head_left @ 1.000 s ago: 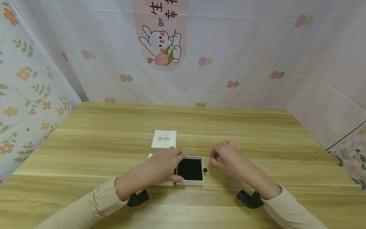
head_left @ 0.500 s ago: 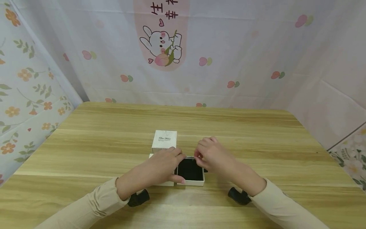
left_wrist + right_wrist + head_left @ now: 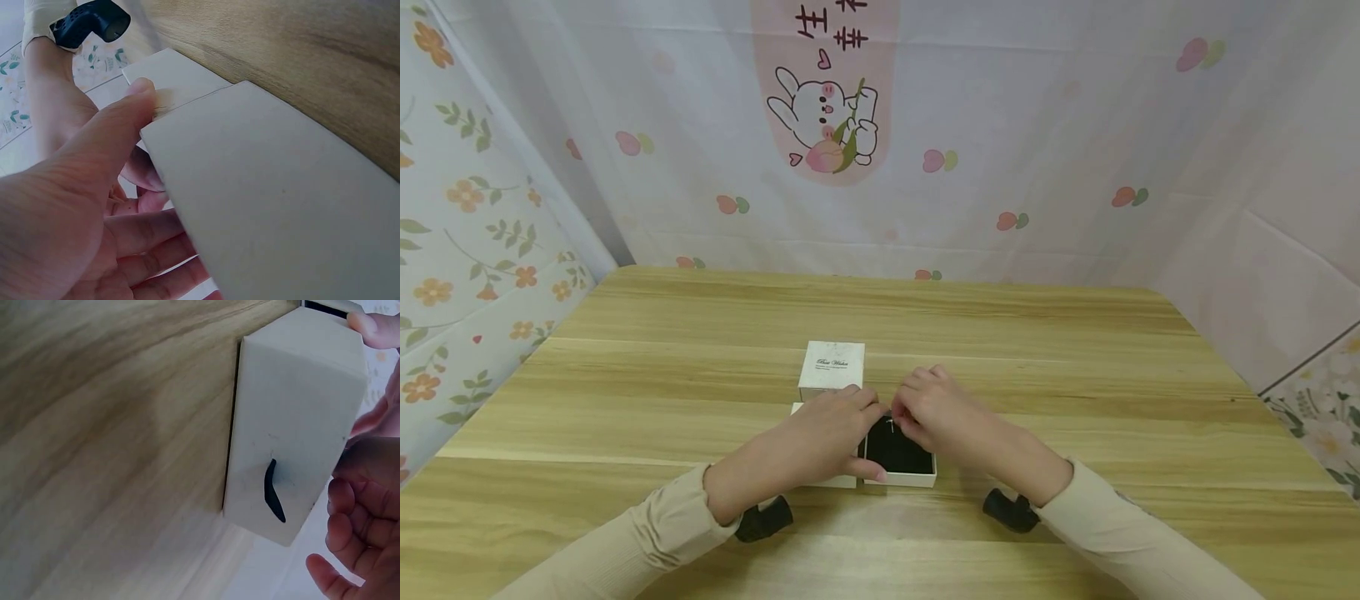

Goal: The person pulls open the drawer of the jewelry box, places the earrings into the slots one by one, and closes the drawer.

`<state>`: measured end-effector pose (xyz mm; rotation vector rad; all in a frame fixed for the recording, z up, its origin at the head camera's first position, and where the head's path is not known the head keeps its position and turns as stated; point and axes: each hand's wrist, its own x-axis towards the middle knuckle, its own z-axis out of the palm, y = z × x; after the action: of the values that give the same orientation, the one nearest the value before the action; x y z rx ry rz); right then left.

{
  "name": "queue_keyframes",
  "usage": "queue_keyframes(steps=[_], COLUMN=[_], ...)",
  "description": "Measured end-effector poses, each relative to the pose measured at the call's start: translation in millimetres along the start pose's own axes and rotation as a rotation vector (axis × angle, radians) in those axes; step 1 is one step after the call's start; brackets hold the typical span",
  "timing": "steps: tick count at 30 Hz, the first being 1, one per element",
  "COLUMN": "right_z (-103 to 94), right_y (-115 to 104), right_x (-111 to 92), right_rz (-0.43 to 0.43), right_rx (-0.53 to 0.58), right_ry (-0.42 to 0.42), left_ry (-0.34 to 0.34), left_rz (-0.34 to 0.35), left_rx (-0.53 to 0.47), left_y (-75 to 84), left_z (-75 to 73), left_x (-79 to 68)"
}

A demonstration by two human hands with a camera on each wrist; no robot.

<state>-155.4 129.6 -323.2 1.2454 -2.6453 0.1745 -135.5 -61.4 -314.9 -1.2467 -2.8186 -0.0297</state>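
Note:
A white slide-out box drawer [image 3: 899,479] with a black padded inside [image 3: 901,454] stands pulled from its white sleeve [image 3: 835,481]. My left hand [image 3: 823,429] lies across the joint between them and grips the drawer, thumb [image 3: 134,103] on its near wall and fingers toward its far side. Over the drawer's far left part, my right hand [image 3: 936,412] pinches a small, thin silvery piece [image 3: 892,425], too small to make out its kind. In the right wrist view, the drawer's end wall [image 3: 294,425] carries a black pull tab [image 3: 273,494]; the right fingertips are hidden behind the rim.
Right behind the sleeve stands a second white box [image 3: 832,367] with dark lettering on its lid. All of it sits on a wooden table [image 3: 1037,333]. Patterned cloth [image 3: 970,108] hangs along the back. Black devices [image 3: 1011,510] are worn at both wrists.
My right hand has moved left from beside the drawer to over its black pad, carrying the small silvery piece. My left hand keeps its grip in the same place.

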Motion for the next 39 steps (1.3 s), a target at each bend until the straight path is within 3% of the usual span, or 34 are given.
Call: queue_keyframes(steps=[9, 20, 30, 39], right_z=[2.5, 2.7, -1.9, 1.5], right_y=[-1.9, -2.5, -4.0, -6.5], right_x=[3.9, 4.9, 6.0, 6.7], right_rz=[-0.041, -0.051, 0.048, 0.032], right_rx=[-0.036, -0.024, 0.032, 0.038], right_ry=[0.021, -0.028, -0.063, -0.069], left_ry=[0.008, 0.017, -0.003, 0.002], left_rz=[0.007, 0.019, 0.008, 0.016], left_rx=[-0.001, -0.01, -0.023, -0.025], left_y=[0.2, 1.3, 1.0, 0.7], left_z=[-0.7, -1.3, -3.1, -3.3], left_x=[-0.5, -1.5, -1.1, -1.5])
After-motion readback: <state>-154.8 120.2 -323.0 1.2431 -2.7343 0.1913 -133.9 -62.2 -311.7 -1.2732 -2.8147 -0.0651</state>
